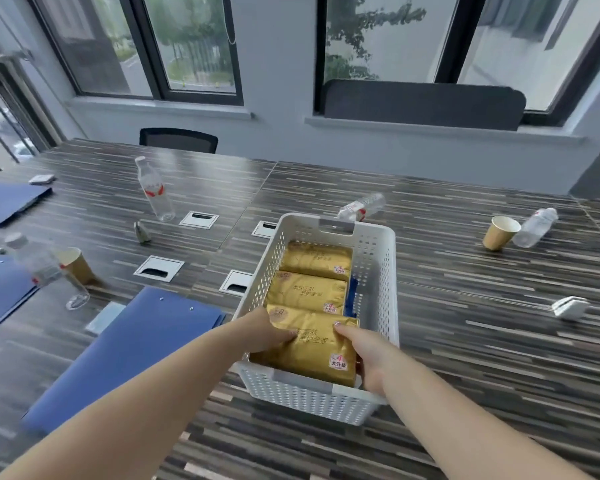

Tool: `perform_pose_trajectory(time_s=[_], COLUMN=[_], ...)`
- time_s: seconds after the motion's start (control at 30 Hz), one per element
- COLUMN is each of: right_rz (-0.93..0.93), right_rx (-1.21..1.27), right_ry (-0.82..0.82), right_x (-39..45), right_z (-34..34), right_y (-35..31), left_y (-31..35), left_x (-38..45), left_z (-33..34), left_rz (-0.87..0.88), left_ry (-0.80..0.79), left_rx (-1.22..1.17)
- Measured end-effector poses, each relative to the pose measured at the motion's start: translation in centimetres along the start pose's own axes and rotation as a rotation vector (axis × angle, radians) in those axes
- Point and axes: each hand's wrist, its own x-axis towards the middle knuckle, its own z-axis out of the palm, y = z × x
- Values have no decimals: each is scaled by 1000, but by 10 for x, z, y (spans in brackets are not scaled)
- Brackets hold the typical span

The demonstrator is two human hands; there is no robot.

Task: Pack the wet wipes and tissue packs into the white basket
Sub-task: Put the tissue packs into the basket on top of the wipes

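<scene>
Three gold tissue packs fill the white basket (378, 271); our left hand (269, 332) and right hand (368, 351) clasp the 6 o'clock pack (312, 348) (seating it); next, we release.

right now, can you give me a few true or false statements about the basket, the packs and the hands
1. Three gold tissue packs lie in the white basket. True.
2. Only the left hand touches the nearest pack. False: the right hand holds it too.
3. The basket stands on the blue folder. False: it stands on the striped table, beside the folder.
4. A paper cup lies tipped over to the right of the basket. True.
5. All the water bottles stand upright. False: one bottle lies behind the basket.
</scene>
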Motion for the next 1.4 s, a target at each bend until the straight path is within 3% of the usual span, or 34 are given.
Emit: perform_pose_trajectory(time_s=[0.23,0.53,0.77,1.23,1.4], right_rz=[140,202,155,155,141], right_rx=[-104,-198,-315,-212,-179], right_ry=[30,75,96,54,4], right_x=[22,48,48,51,48], right_z=[2,10,12,12,16], right_y=[-3,-4,-8,-4,-5], left_y=[0,-7,-7,-10,-13], left_x=[14,26,24,6,-5], left_z=[-2,-2,2,-10,-9], left_rz=[28,22,60,286,333], left_ry=[-92,-129,-122,-26,-11], left_rx=[189,-132,-181,-492,-455])
